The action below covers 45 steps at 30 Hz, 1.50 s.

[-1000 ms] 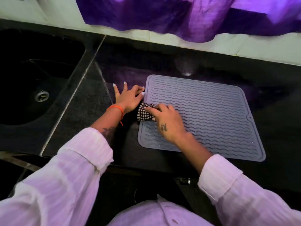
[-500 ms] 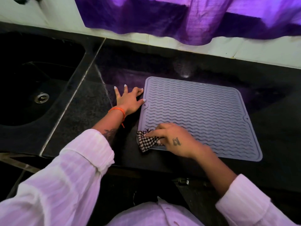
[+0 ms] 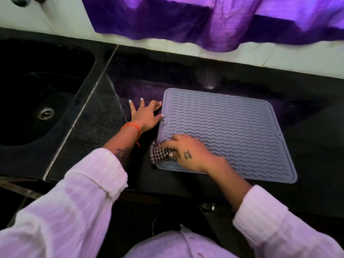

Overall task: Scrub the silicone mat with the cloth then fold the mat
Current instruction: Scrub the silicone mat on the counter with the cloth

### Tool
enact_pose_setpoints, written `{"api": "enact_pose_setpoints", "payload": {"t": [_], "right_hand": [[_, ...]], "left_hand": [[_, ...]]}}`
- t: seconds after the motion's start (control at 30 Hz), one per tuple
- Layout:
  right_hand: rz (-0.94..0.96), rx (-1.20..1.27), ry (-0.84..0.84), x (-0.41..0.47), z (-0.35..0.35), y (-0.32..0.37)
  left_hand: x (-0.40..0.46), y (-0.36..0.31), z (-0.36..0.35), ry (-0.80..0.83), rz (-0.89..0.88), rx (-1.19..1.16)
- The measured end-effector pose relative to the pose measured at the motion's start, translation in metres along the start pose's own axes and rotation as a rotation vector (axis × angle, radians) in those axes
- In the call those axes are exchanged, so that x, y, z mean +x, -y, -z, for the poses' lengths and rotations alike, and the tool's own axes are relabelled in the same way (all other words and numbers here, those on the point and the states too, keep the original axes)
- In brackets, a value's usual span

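since the earlier frame right hand barely shifts, gripping checkered cloth on silicone mat near-left corner; left hand flat, open, bracing mat's left edge against sliding.

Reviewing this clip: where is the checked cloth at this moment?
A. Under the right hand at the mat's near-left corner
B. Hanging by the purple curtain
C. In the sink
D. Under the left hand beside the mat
A: the right hand presses the checked cloth onto the near-left corner of the silicone mat.
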State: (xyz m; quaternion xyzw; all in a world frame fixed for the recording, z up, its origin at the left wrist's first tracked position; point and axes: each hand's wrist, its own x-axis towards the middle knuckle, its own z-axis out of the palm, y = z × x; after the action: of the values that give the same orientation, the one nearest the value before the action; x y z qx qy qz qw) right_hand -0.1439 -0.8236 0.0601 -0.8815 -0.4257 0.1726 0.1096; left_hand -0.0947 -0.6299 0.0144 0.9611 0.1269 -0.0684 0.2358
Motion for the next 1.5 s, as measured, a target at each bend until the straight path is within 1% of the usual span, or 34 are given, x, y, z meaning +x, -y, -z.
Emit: {"api": "enact_pose_setpoints", "payload": {"t": [0.1, 0.17, 0.2, 0.27, 0.3, 0.37, 0.4, 0.47, 0.5, 0.6, 0.7, 0.77, 0.8, 0.87, 0.9, 0.97, 1.03, 1.1, 1.13, 1.2, 1.27, 1.43, 1.5], "right_hand": [[0.088, 0.076, 0.094, -0.014, -0.001, -0.008], [0.111, 0.217, 0.201, -0.023, 0.006, -0.026], [0.090, 0.326, 0.216, -0.028, 0.008, -0.038], [-0.008, 0.599, 0.131, -0.040, 0.013, -0.060], [-0.077, 0.787, 0.051, -0.047, 0.015, -0.068], [-0.225, 1.263, -0.142, -0.054, 0.015, -0.075], [-0.298, 1.450, -0.229, -0.054, 0.015, -0.076], [-0.397, 1.653, -0.355, -0.052, 0.013, -0.077], [-0.412, 1.714, -0.377, -0.051, 0.012, -0.076], [-0.384, 1.810, -0.321, -0.050, 0.011, -0.070], [-0.314, 1.753, -0.224, -0.051, 0.012, -0.064], [-0.319, 1.615, -0.170, -0.052, 0.014, -0.062], [-0.321, 1.456, -0.128, -0.053, 0.014, -0.062], [-0.270, 0.952, -0.057, -0.053, 0.011, -0.061], [-0.250, 0.735, -0.050, -0.053, 0.009, -0.060], [-0.262, 0.444, -0.092, -0.054, 0.009, -0.060], [-0.258, 0.225, -0.176, -0.054, 0.012, -0.056], [-0.207, 0.165, -0.222, -0.054, 0.008, -0.053], [-0.185, 0.142, -0.206, -0.056, 0.002, -0.051], [-0.174, -0.018, -0.182, -0.061, -0.023, -0.049], [-0.156, -0.142, -0.256, -0.066, -0.043, -0.053], [-0.080, -0.050, -0.419, -0.057, -0.031, -0.061], [-0.095, -0.102, -0.461, -0.060, -0.036, -0.060]], "left_hand": [[0.000, 0.001, 0.000, -0.017, -0.006, 0.020], [-0.001, 0.000, -0.001, -0.027, -0.005, 0.049], [-0.001, 0.000, -0.001, -0.032, -0.006, 0.060], [-0.001, -0.002, -0.001, -0.037, -0.005, 0.075], [-0.002, -0.003, -0.002, -0.040, -0.004, 0.081], [-0.002, -0.004, -0.002, -0.040, -0.003, 0.090], [-0.002, -0.005, -0.002, -0.040, -0.003, 0.093], [-0.003, -0.006, -0.003, -0.037, 0.000, 0.110], [-0.003, -0.007, -0.003, -0.038, 0.002, 0.125], [-0.004, -0.010, -0.006, -0.040, 0.004, 0.159], [-0.006, -0.014, -0.007, -0.035, 0.011, 0.170], [-0.008, -0.016, -0.006, -0.032, 0.010, 0.199], [-0.008, -0.017, -0.006, -0.029, 0.010, 0.208], [-0.009, -0.019, -0.005, -0.025, 0.006, 0.209], [-0.010, -0.019, -0.005, -0.024, 0.003, 0.208], [-0.010, -0.019, -0.005, -0.020, -0.004, 0.213], [-0.010, -0.019, -0.005, -0.020, -0.004, 0.216], [-0.010, -0.020, -0.005, -0.024, -0.004, 0.212], [-0.011, -0.020, -0.005, -0.025, -0.006, 0.208], [-0.011, -0.020, -0.006, -0.030, -0.007, 0.198], [-0.011, -0.019, -0.006, -0.042, -0.010, 0.193], [-0.015, -0.021, -0.011, -0.137, -0.079, 0.178], [-0.015, -0.024, -0.014, -0.203, -0.105, 0.143]]}}
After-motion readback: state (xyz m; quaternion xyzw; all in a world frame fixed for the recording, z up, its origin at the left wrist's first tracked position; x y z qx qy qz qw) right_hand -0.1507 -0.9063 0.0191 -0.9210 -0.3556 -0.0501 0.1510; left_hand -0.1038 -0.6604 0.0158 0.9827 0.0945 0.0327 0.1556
